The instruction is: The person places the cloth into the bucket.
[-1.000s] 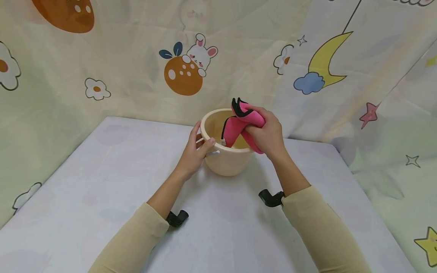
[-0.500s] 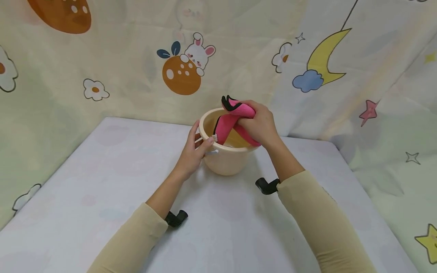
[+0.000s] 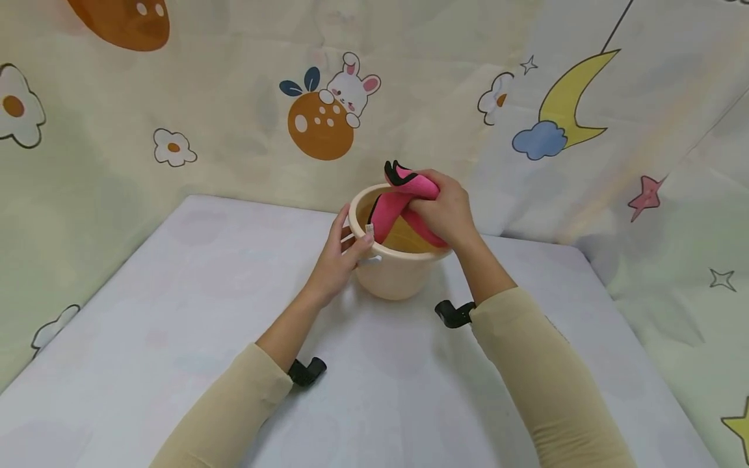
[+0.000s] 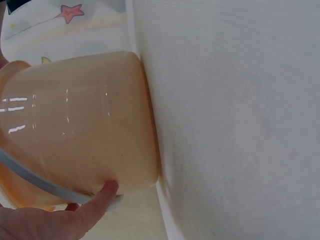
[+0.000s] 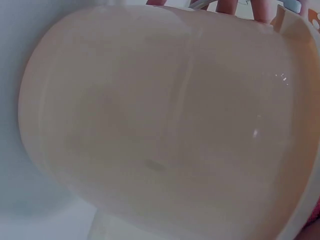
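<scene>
A cream plastic bucket [image 3: 394, 278] stands upright on the table, its inside yellowish. My left hand [image 3: 335, 265] grips its left side, with the thumb at the near rim and the fingers along the outer wall. In the left wrist view a fingertip lies by the grey-white handle [image 4: 47, 185]. My right hand [image 3: 446, 211] holds a bunched pink cloth [image 3: 387, 213] with black edging over the bucket's mouth. Part of the cloth hangs inside, and another part lies against the right rim. A small white tag [image 3: 369, 229] shows at its left edge. The bucket wall [image 5: 150, 110] fills the right wrist view.
The table [image 3: 193, 292] has a pale, faintly patterned cover. Behind it and to the right hangs a printed fabric backdrop [image 3: 234, 97]. Black angled devices sit at the left cuff [image 3: 308, 372] and the right cuff [image 3: 453, 314].
My right hand and the pink cloth have shifted left and slightly up over the bucket's mouth, mostly in the first half second. My left hand keeps its grip. The head view has shifted slightly.
</scene>
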`<action>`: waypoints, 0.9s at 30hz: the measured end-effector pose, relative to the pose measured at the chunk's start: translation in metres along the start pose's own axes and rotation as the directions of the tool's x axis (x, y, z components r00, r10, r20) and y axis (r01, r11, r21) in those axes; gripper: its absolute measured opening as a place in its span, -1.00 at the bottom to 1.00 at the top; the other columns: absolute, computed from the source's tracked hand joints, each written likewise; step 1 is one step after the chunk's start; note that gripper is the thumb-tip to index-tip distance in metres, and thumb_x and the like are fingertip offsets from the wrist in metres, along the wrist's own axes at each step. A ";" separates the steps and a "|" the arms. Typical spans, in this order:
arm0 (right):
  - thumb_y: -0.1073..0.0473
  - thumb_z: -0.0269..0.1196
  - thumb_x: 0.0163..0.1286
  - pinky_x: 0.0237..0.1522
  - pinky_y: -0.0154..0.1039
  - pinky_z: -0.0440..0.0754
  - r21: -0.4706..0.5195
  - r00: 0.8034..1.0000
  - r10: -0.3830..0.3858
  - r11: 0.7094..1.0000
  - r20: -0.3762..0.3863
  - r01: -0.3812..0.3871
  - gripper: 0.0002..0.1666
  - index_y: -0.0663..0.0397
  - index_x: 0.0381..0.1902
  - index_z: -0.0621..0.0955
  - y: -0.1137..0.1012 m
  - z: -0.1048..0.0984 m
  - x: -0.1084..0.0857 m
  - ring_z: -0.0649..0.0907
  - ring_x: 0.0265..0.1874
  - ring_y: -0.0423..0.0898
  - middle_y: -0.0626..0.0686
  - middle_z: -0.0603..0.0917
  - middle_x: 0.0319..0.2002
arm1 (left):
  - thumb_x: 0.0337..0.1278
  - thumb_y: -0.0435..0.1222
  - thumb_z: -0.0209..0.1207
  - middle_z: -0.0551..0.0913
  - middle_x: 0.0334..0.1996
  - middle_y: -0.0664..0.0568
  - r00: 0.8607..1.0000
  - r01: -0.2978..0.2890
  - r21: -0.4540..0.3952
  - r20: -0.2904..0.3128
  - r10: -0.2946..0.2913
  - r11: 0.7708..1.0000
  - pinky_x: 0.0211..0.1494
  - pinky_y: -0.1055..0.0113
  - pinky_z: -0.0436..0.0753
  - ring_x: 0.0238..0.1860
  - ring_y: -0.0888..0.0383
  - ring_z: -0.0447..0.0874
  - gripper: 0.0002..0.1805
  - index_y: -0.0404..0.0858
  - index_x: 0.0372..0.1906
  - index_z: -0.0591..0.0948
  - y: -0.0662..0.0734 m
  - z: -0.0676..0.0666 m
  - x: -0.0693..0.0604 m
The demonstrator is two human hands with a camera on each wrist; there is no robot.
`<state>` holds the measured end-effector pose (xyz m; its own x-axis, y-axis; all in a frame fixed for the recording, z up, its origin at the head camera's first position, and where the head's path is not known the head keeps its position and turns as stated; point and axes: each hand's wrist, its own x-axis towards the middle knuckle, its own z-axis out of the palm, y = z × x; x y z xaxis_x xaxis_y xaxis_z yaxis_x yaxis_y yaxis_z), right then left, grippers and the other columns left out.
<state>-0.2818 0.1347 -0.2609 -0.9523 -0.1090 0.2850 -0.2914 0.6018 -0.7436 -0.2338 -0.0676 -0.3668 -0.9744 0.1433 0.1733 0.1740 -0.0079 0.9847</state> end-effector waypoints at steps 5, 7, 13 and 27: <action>0.22 0.35 0.32 0.17 0.11 0.57 -0.018 1.000 0.024 1.000 0.012 -0.024 -0.45 -0.06 0.28 0.62 0.007 0.002 -0.002 0.53 0.16 0.09 0.14 0.63 0.17 | 0.42 0.06 0.14 0.20 0.54 -0.06 1.000 0.013 0.013 0.006 -0.013 1.000 0.39 -0.11 0.50 0.50 -0.08 0.27 -0.11 0.28 0.65 -0.10 0.002 0.004 -0.001; 0.21 0.35 0.32 0.16 0.10 0.58 -0.034 1.000 0.011 0.999 0.025 -0.010 -0.44 -0.06 0.29 0.62 0.008 0.003 -0.002 0.54 0.16 0.10 0.14 0.63 0.17 | 0.41 0.07 0.14 0.20 0.54 -0.06 1.000 0.015 0.020 -0.005 -0.015 1.000 0.38 -0.12 0.51 0.50 -0.09 0.27 -0.11 0.28 0.65 -0.09 0.003 0.004 -0.001; 0.21 0.34 0.30 0.15 0.11 0.59 -0.086 0.996 -0.040 0.995 0.075 0.046 -0.45 -0.07 0.27 0.63 0.007 0.000 0.000 0.56 0.14 0.10 0.12 0.66 0.15 | 0.41 0.06 0.13 0.20 0.53 -0.06 1.000 0.003 0.012 -0.026 -0.003 1.000 0.38 -0.12 0.50 0.49 -0.07 0.28 -0.12 0.29 0.65 -0.07 0.002 0.001 -0.001; 0.21 0.38 0.31 0.16 0.06 0.58 -0.185 0.966 -0.054 0.977 0.251 0.103 -0.47 -0.11 0.25 0.65 0.018 -0.003 0.002 0.57 0.10 0.08 0.10 0.67 0.11 | 0.44 0.05 0.10 0.20 0.54 -0.07 1.000 0.018 0.012 -0.016 -0.018 1.000 0.38 -0.14 0.50 0.48 -0.04 0.31 -0.15 0.29 0.65 -0.07 0.002 0.002 0.001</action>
<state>-0.2890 0.1478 -0.2719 -0.9272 -0.3369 0.1635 -0.3661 0.7234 -0.5854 -0.2339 -0.0655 -0.3647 -0.9795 0.1277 0.1557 0.1578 0.0063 0.9874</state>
